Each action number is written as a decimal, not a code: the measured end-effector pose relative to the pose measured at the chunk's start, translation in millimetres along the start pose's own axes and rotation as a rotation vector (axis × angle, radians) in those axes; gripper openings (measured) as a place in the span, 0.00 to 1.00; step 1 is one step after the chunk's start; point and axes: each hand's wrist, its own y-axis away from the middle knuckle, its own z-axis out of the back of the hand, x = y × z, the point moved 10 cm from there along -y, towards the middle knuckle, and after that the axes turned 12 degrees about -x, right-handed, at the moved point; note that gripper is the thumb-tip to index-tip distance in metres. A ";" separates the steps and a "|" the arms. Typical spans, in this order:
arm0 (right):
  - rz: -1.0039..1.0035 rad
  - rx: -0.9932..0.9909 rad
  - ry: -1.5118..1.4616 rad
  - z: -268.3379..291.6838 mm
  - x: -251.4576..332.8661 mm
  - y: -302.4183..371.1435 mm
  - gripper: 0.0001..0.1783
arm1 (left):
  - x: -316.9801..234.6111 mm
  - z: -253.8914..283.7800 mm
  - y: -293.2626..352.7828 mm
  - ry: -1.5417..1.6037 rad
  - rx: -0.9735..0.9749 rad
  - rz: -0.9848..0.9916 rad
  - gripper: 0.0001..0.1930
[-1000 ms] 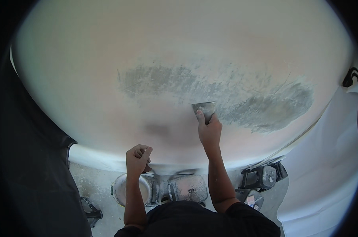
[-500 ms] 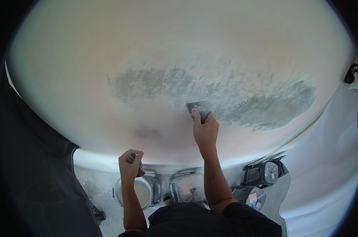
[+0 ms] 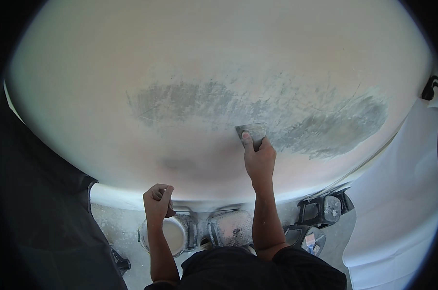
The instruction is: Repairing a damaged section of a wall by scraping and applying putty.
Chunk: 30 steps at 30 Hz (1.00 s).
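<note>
In front of me spreads a large curved pale panel [image 3: 219, 43], pinkish in places. Across its middle runs a rough grey band of filler [image 3: 185, 101], with a darker patch at the right. My right hand [image 3: 261, 159] grips a flat filler spreader [image 3: 254, 131], thumb on its face, its wide edge against the panel at the lower edge of the grey band. Lower left, my left hand [image 3: 157, 200] is curled near the panel's bottom edge. A small brownish piece peeks out below its fingers; I cannot tell what it is.
A round tub [image 3: 173, 235] of pale material stands below my left hand. Beside it is a dusty stool [image 3: 232, 227]. More dark stools [image 3: 331, 210] stand lower right, one bearing a paintbrush [image 3: 310, 241]. Black sheeting [image 3: 44, 208] hangs left, white sheeting [image 3: 398, 203] right.
My right hand and the spreader have shifted slightly to the right along the lower edge of the grey band, and the blade catches more light. My left hand has barely moved.
</note>
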 end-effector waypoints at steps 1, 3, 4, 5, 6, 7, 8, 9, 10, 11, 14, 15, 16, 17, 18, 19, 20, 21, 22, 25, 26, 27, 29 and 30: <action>-0.002 -0.003 0.000 -0.9 -3.7 2.1 0.26 | -1.5 -0.4 -0.1 -0.012 0.000 0.000 0.04; -0.086 0.024 0.037 -5.2 -18.1 11.0 0.23 | -3.1 -3.9 1.7 -0.008 0.001 0.002 0.05; -0.089 0.024 0.037 -1.7 -19.9 10.4 0.23 | -3.7 -5.4 3.3 -0.004 0.001 0.003 0.05; -0.056 0.014 0.052 2.8 -11.3 6.4 0.23 | -1.3 -7.4 2.9 -0.004 0.007 0.000 0.05; -0.023 0.004 0.068 5.2 -5.4 3.9 0.23 | 3.8 -9.9 4.6 -0.003 0.026 0.001 0.05; -0.023 -0.002 0.068 3.3 -8.3 5.2 0.23 | 7.3 -11.9 5.3 -0.002 0.045 0.002 0.05; -0.045 -0.002 0.036 1.9 -14.0 7.9 0.23 | 8.2 -13.3 7.9 -0.002 0.052 0.032 0.06; -0.066 -0.002 0.006 1.3 -18.7 9.0 0.23 | 9.2 -16.1 7.5 -0.002 0.057 0.033 0.06; -0.066 -0.005 0.009 2.2 -21.4 6.9 0.23 | 10.5 -18.1 6.2 0.001 0.052 0.024 0.05; -0.049 -0.006 -0.010 2.6 -15.8 4.5 0.23 | 10.9 -17.5 5.8 0.001 0.046 0.016 0.05; -0.025 -0.015 -0.049 0.0 9.1 -2.9 0.23 | 15.6 -21.1 10.4 -0.045 0.070 0.018 0.04; -0.017 -0.022 -0.070 0.6 15.4 -3.4 0.23 | 15.8 -24.6 11.2 -0.048 0.073 0.021 0.04; -0.020 -0.022 -0.068 1.4 8.6 -1.7 0.23 | 14.9 -31.0 11.4 -0.022 0.082 0.028 0.04; 0.002 -0.042 -0.077 2.1 4.2 -0.8 0.23 | 13.3 -35.1 9.2 0.006 0.093 0.029 0.04; 0.026 -0.062 -0.087 3.5 1.6 -0.4 0.23 | 12.4 -34.4 9.1 0.005 0.096 0.027 0.04; 0.026 -0.066 -0.089 4.0 -2.1 -0.4 0.23 | 11.4 -32.7 10.2 -0.004 0.101 0.023 0.04; 0.006 -0.032 -0.026 2.7 -3.5 -1.7 0.25 | 12.0 -32.9 11.4 -0.011 0.104 0.021 0.04; -0.013 0.003 0.037 0.0 -5.6 -2.2 0.27 | 13.2 -32.1 10.7 -0.009 0.103 0.018 0.04; -0.011 0.003 0.034 -1.9 -6.9 -2.0 0.27 | 14.3 -30.2 8.9 -0.022 0.099 0.008 0.04; -0.055 -0.006 -0.046 -1.1 -12.6 1.6 0.28 | 10.1 -27.1 8.6 -0.017 0.076 0.009 0.05; -0.041 -0.010 -0.020 2.7 -8.7 -1.2 0.27 | 8.1 -25.9 6.9 0.005 0.061 0.014 0.05; -0.027 -0.014 0.005 5.1 -4.2 -3.7 0.25 | 8.1 -24.2 6.9 0.005 0.061 0.016 0.05; -0.027 -0.021 -0.012 1.2 8.2 -7.0 0.25 | 8.5 -21.9 9.1 0.024 0.088 0.024 0.05; -0.026 -0.028 -0.031 0.4 12.5 -7.5 0.24 | 8.2 -21.7 8.8 0.025 0.085 0.025 0.05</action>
